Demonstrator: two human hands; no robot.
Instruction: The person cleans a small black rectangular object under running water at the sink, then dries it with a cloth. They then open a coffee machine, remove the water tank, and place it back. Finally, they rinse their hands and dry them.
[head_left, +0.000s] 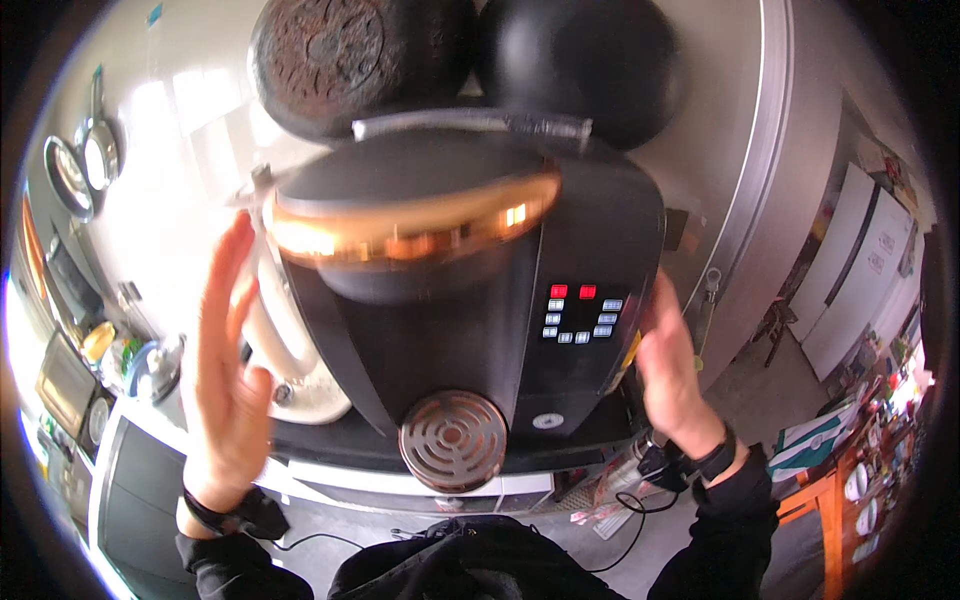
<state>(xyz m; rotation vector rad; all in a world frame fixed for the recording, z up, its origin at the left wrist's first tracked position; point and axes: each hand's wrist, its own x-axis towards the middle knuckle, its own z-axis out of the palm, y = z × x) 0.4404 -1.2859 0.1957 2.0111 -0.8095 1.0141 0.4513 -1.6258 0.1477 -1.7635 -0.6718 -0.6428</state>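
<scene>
A black countertop drinks machine (435, 337) stands directly in front of me. It has a copper-coloured band (420, 225) around its blurred upper part. Red and white symbols glow on the touch panel (577, 315) at its right front. A round slotted drip tray (452, 439) juts out at the bottom. My left hand (225, 375) is raised at the machine's left, fingers up and empty, in front of a white appliance with a curved handle (281, 322). My right hand (667, 367) is at the machine's right side; blur hides whether its fingers touch the casing.
Two dark round pans (330, 60) (577, 67) are behind the machine, one with a rusty surface. Pans (101, 154) hang on the left wall. A metal door frame (757, 187) rises at right, with a wooden chair (817, 502) beyond. Black cables (637, 517) trail below.
</scene>
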